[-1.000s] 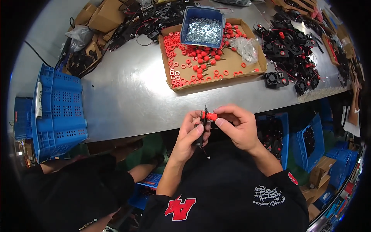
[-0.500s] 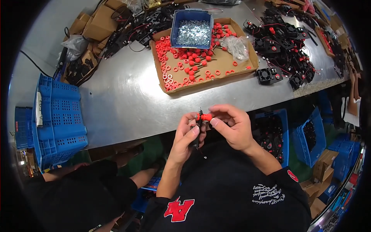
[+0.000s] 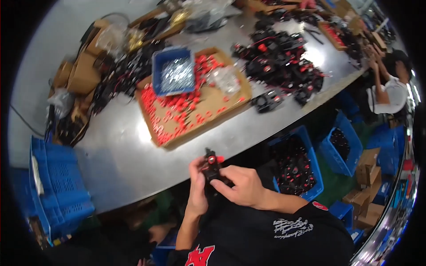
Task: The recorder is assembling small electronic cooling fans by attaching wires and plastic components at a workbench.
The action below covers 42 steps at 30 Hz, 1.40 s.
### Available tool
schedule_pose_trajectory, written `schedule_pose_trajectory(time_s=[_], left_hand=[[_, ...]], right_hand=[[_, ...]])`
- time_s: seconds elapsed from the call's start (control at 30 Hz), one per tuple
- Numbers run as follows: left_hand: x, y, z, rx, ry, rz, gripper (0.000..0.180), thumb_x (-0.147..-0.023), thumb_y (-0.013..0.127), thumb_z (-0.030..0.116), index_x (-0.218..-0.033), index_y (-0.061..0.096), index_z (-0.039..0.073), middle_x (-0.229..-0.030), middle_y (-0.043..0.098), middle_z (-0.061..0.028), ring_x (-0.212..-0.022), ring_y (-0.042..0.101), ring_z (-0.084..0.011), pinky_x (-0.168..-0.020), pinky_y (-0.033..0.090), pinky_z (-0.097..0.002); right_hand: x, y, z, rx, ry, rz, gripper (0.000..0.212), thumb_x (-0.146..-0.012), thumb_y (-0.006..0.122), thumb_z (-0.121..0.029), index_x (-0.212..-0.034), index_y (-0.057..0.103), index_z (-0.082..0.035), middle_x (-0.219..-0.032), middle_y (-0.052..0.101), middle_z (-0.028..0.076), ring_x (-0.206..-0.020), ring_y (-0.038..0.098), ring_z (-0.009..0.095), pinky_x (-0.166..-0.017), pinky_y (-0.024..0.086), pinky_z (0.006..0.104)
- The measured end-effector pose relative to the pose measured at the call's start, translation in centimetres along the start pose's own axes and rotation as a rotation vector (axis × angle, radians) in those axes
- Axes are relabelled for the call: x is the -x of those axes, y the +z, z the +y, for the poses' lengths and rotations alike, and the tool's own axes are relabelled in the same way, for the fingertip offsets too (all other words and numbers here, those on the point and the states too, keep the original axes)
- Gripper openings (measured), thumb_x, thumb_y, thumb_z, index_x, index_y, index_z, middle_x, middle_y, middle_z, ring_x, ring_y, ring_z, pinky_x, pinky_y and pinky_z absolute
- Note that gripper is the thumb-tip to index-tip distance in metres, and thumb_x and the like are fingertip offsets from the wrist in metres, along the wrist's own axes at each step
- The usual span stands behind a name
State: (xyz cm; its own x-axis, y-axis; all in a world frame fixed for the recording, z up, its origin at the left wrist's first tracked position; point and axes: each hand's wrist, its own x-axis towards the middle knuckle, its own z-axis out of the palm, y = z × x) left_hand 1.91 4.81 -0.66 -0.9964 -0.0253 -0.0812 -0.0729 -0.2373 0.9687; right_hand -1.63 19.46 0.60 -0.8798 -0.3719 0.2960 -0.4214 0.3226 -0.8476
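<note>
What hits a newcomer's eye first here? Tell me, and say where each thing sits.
Probably the bright red parts scattered in the shallow cardboard tray on the metal table, with a blue bin of shiny metal pieces at the tray's far left. Next, the tangled heap of black fan units right of the tray. Nearest, a black part with red pieces held between the left hand and right hand.

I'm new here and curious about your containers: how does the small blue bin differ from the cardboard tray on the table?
The bin is blue; the tray is brown. The bin is smaller; the tray spreads wider. The bin holds silvery pieces; the tray holds mostly red parts. Both are open-topped.
</note>
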Motion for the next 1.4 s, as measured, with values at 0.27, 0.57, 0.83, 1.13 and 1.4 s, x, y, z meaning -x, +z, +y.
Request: schedule_pose_trajectory(time_s=[0.27,0.57,0.83,1.13,1.4], left_hand=[[0.2,-0.5,-0.1,-0.185,0.032,0.276,0.043,-0.103,0.045,0.033,-0.132,0.044,0.001,-0.119,0.056,-0.0132,-0.099,0.061,-0.0188,-0.081,0.049,-0.0302],[1.1,-4.3,-0.8,-0.457,0.117,0.535,0.018,-0.097,0.061,0.017,-0.100,0.063,0.000,-0.071,0.060,-0.0038,-0.061,0.053,-0.0085,-0.057,0.044,-0.0257],[-0.7,-9.6,0.4,-0.539,0.097,0.797,0.014,-0.094,0.063,0.013,-0.094,0.065,0.000,-0.068,0.060,-0.0023,-0.062,0.054,-0.0079,-0.057,0.046,-0.0257],[-18.9,-22.0,4.6,-1.413,0.751,0.737,0.026,-0.094,0.054,0.009,-0.117,0.062,0.000,-0.106,0.065,-0.0166,-0.097,0.063,-0.0271,-0.085,0.049,-0.0369],[-22.9,-24.6,5.4,-1.374,0.468,0.286,0.038,-0.085,0.067,0.004,-0.122,0.059,0.001,-0.101,0.063,-0.0146,-0.076,0.063,-0.0223,-0.067,0.050,-0.0325]], right_hand=[[-6.8,-9.5,3.6,0.002,0.272,0.190,0.017,-0.096,0.060,-0.013,-0.087,0.067,0.000,-0.075,0.062,-0.001,-0.069,0.055,0.006,-0.060,0.045,0.0260],[-21.1,-25.4,13.5,0.931,0.157,0.619,0.047,-0.099,0.052,-0.046,-0.110,0.067,-0.002,-0.093,0.070,0.016,-0.081,0.063,0.029,-0.077,0.049,0.0392],[-7.5,-7.0,11.2,0.493,-0.150,0.502,0.032,-0.085,0.065,-0.004,-0.116,0.059,0.002,-0.102,0.059,0.012,-0.086,0.055,0.020,-0.077,0.047,0.0311],[-5.2,-3.9,13.3,0.613,-0.189,0.806,0.066,-0.078,0.071,-0.018,-0.132,0.042,0.007,-0.129,0.042,0.024,-0.120,0.041,0.037,-0.104,0.035,0.0451],[-10.1,-14.9,16.6,0.879,-0.208,0.837,0.087,-0.083,0.076,-0.033,-0.152,0.032,-0.006,-0.155,0.019,0.028,-0.141,0.025,0.045,-0.115,0.024,0.0513]])
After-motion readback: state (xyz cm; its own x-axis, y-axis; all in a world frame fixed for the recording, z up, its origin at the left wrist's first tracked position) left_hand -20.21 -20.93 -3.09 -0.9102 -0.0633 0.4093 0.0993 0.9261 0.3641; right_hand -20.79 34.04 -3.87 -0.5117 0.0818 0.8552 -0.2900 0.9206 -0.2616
